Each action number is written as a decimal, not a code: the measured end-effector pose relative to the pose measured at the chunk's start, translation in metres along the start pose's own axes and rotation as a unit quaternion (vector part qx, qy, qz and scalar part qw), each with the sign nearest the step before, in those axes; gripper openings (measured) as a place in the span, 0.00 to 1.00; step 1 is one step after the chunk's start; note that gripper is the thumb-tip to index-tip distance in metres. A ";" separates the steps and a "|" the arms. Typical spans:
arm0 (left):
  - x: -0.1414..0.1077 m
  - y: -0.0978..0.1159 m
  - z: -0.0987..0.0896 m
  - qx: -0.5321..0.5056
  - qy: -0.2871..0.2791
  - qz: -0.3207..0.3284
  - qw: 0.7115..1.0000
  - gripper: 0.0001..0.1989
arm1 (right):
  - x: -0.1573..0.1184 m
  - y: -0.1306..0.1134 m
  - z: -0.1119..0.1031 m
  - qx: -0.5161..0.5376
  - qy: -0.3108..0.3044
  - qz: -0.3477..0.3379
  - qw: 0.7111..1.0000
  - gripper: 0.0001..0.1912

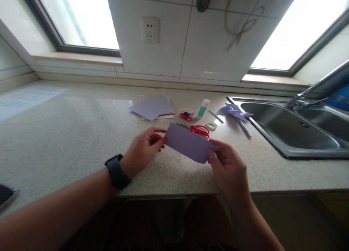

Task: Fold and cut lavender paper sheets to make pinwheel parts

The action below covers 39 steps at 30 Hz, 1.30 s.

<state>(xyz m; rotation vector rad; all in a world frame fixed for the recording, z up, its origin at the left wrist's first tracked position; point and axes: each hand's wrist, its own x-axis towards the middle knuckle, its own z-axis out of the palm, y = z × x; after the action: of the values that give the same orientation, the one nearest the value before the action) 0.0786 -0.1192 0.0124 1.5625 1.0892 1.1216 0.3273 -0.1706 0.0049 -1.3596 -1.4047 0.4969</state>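
Note:
A folded piece of light purple paper (188, 143) is held over the front of the counter, its right end tilted lower. My left hand (144, 147) pinches its left end between thumb and fingers. At the opposite end, my right hand (227, 163) grips it with the thumb on top. Just behind the paper lie red-handled scissors (200, 130), partly covered by it. Beyond them are a small red and black box (187, 115), a glue stick (203, 108) standing upright, and a roll of clear tape (211, 126).
Purple sheets (153, 107) are stacked at the back of the counter (81, 134). A purple paper pinwheel (234, 112) on a stick rests against the rim of the steel sink (289, 127) at right. A thin green strip (216, 116) lies nearby. A printed sheet (27, 98) is far left.

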 end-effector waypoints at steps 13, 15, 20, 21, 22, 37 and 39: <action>0.000 0.001 -0.001 0.013 -0.010 0.019 1.000 0.14 | 0.001 0.000 0.000 0.009 0.002 -0.002 1.000 0.15; 0.000 0.002 -0.001 0.012 -0.006 0.018 1.000 0.14 | 0.001 0.000 0.000 0.008 0.002 -0.005 1.000 0.15; 0.000 0.001 -0.001 0.015 -0.005 0.025 1.000 0.13 | 0.001 0.000 0.000 -0.005 0.006 -0.009 1.000 0.15; -0.001 0.000 -0.001 0.014 -0.005 0.024 1.000 0.13 | 0.001 0.000 0.000 -0.006 0.006 -0.008 1.000 0.15; -0.001 0.000 -0.001 0.012 -0.005 0.022 1.000 0.13 | 0.001 0.000 0.000 -0.005 0.005 -0.008 1.000 0.15; 0.006 0.013 -0.011 0.061 -0.096 -0.016 0.993 0.12 | 0.021 -0.021 -0.012 -0.084 -0.035 -0.043 0.995 0.09; 0.006 0.013 -0.014 0.098 -0.137 -0.005 0.986 0.13 | 0.033 -0.027 -0.009 -0.112 -0.096 -0.104 0.984 0.07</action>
<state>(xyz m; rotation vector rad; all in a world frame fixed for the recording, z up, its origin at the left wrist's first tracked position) 0.0685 -0.1139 0.0281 1.8013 1.0423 0.7818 0.3299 -0.1512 0.0436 -1.3483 -1.7831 0.3465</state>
